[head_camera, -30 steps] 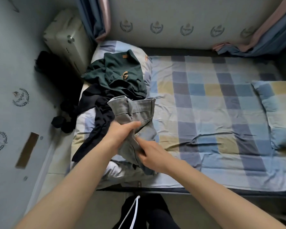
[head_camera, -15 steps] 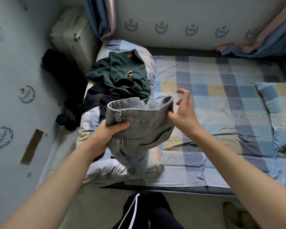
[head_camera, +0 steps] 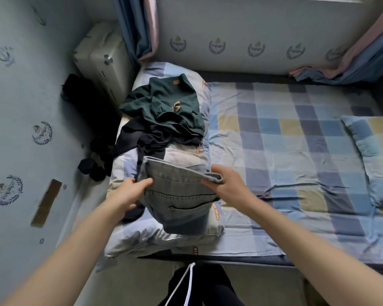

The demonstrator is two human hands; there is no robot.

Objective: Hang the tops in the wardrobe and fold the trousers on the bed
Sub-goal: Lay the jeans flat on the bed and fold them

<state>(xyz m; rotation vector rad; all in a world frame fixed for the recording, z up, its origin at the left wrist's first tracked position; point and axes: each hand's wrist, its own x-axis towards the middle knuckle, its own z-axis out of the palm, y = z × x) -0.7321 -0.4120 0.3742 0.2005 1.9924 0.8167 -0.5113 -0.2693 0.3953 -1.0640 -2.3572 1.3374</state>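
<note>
Grey jeans (head_camera: 177, 195) hang above the folded quilt at the bed's left end, their waistband stretched between my hands. My left hand (head_camera: 128, 192) grips the waistband's left side, thumb on top. My right hand (head_camera: 224, 184) pinches the waistband's right corner. The legs droop down onto the quilt (head_camera: 164, 241). Behind them lie a dark green top (head_camera: 170, 107) and a black garment (head_camera: 139, 138), heaped on the quilt. No wardrobe is in view.
The checked bed sheet (head_camera: 285, 151) stretches to the right, with a pillow (head_camera: 374, 155) at its right end. A pale suitcase (head_camera: 102, 60) stands in the left corner beside dark clothes (head_camera: 91, 168) on the floor. Curtains hang at the back.
The jeans were bunched on the pile; both hands lifted them and pulled the waistband apart. My right hand moved from an open reach to pinching the right corner.
</note>
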